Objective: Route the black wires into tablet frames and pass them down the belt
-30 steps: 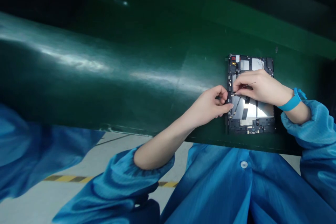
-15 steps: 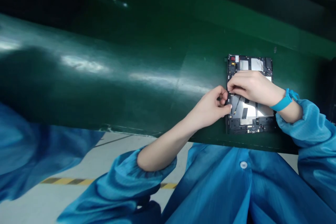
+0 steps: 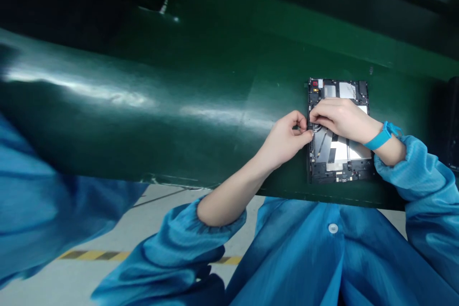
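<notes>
An opened tablet (image 3: 339, 153) lies back-up on the green conveyor belt (image 3: 179, 86), its black frame, circuit boards and silver shield plate showing. My left hand (image 3: 287, 141) rests at the tablet's left edge with fingers curled and pinched together. My right hand (image 3: 339, 117), with a blue wristband (image 3: 380, 136) on the wrist, reaches across the upper half of the tablet, fingertips pinched at the same spot on the left edge. Both hands meet over a small part that I cannot make out. A thin black cable (image 3: 322, 146) runs down the silver plate.
The belt stretches far to the left. Its near edge (image 3: 215, 186) runs above a grey floor with a yellow-black stripe (image 3: 82, 254). Another person's blue sleeve (image 3: 43, 201) fills the lower left. A dark object (image 3: 452, 119) stands at the right edge.
My right hand has slid left and lower onto the tablet's left edge, and the thin wire seen sticking out of its fingers a second ago is no longer visible. The left hand stays put.
</notes>
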`<state>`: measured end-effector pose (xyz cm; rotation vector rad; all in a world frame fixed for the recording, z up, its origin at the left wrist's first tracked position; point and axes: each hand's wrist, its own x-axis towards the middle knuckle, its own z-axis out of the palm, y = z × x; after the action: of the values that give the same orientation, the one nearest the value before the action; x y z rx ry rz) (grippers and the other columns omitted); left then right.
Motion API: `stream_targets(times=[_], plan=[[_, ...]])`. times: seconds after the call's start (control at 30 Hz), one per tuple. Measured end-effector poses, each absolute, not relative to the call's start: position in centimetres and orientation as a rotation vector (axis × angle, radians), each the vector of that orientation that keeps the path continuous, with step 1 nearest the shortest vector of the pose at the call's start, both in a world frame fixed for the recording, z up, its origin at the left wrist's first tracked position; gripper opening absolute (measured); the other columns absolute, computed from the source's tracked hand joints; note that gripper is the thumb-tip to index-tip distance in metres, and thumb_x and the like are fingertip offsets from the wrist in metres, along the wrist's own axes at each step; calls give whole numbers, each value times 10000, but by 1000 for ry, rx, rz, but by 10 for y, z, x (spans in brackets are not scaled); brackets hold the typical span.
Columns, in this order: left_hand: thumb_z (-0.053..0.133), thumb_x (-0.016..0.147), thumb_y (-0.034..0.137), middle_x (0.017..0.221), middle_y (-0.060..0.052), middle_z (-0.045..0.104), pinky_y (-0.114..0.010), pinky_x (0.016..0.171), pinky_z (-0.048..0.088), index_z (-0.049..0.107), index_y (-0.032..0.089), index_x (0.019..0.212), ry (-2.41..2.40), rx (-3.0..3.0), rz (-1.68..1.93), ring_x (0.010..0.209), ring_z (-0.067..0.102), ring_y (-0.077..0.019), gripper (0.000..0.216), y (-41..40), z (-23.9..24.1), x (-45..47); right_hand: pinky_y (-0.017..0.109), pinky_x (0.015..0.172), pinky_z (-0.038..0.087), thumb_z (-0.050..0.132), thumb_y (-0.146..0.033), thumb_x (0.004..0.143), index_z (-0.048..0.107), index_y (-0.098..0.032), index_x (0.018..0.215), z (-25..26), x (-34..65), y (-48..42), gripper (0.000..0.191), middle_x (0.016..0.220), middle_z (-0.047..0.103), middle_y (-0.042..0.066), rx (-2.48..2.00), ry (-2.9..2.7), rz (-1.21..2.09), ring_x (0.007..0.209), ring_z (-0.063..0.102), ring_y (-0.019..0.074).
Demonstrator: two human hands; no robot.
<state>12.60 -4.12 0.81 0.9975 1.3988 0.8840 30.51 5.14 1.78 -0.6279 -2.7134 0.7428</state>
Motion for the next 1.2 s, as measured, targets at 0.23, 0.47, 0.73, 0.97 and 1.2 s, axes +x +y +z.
stream_targets(times=[0.23,0.47,0.73,0.97,1.2], plan=[[625,781,129,508,113,485,-211,485,330,425,247,812,1426,991,797,450,460,-88,234,-39,10,126,332,806,456,579,-92,1000,735,-186,994,18,304,54,182,974,750,74,-644,-2703,734,918,656,221],[588,669,37,466,124,448,-202,446,287,379,249,752,1471,987,728,395,426,-71,309,-27,14,127,331,852,455,584,-61,961,741,-201,963,19,297,68,211,986,756,63,-813,-2634,688,971,665,232],[619,716,117,416,95,477,-213,451,293,398,259,753,1529,1224,646,377,445,-99,265,-9,16,117,331,853,449,609,-59,949,738,-197,945,18,291,77,189,984,749,61,-856,-2618,725,946,660,224],[608,742,97,389,103,483,-209,391,275,375,272,818,1534,1177,561,324,427,-108,301,-2,21,117,318,839,440,618,-59,937,716,-198,912,15,290,78,172,942,731,41,-815,-2572,768,905,641,207],[596,771,20,364,124,421,-191,341,245,333,280,831,1516,989,507,305,391,-97,375,9,30,120,289,799,466,705,-77,859,724,-181,929,18,289,80,127,882,735,9,-1057,-2272,826,817,666,176]])
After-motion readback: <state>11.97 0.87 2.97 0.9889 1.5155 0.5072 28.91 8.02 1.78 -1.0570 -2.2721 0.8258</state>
